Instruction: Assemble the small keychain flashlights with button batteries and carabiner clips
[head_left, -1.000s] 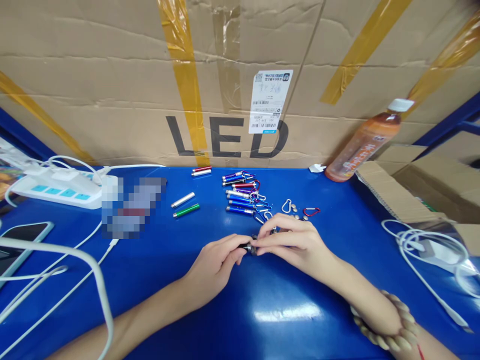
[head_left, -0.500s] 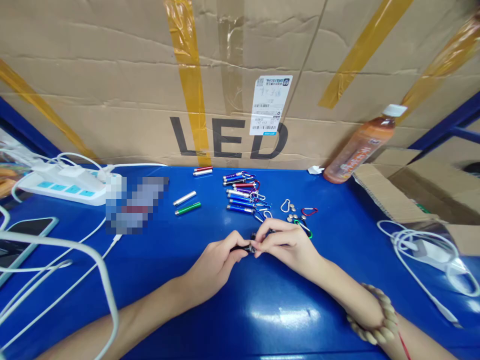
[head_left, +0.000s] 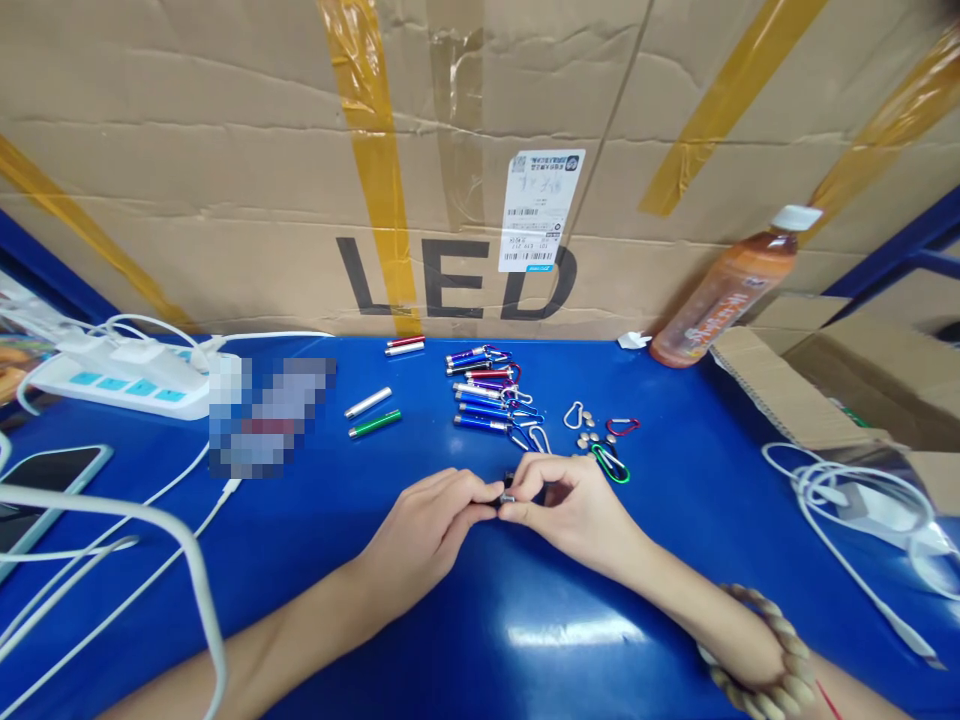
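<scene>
My left hand (head_left: 435,520) and my right hand (head_left: 574,505) meet fingertip to fingertip above the table. Both are closed in a pinch on a small black mini flashlight (head_left: 508,499) with a silvery end, mostly hidden by the fingers. Beyond the hands, several mini flashlights (head_left: 480,408) with carabiner clips lie in a column. Right of them are small button cells (head_left: 583,440), a silver carabiner (head_left: 574,414), a red carabiner (head_left: 622,427) and a green carabiner (head_left: 611,464). Further left, a green tube (head_left: 375,424) and a silver tube (head_left: 368,402) lie side by side.
A large cardboard box (head_left: 262,200) walls off the back. An orange drink bottle (head_left: 731,290) leans there at right, beside an open carton (head_left: 765,375). A coiled white cable (head_left: 847,500) lies right; a power strip (head_left: 127,385), phone (head_left: 52,490) and loose cables fill the left.
My right fingers have shifted their pinch at the flashlight's end, and the silvery part shows more between the fingertips. My left fingers cover more of the black body. The view has shifted slightly.
</scene>
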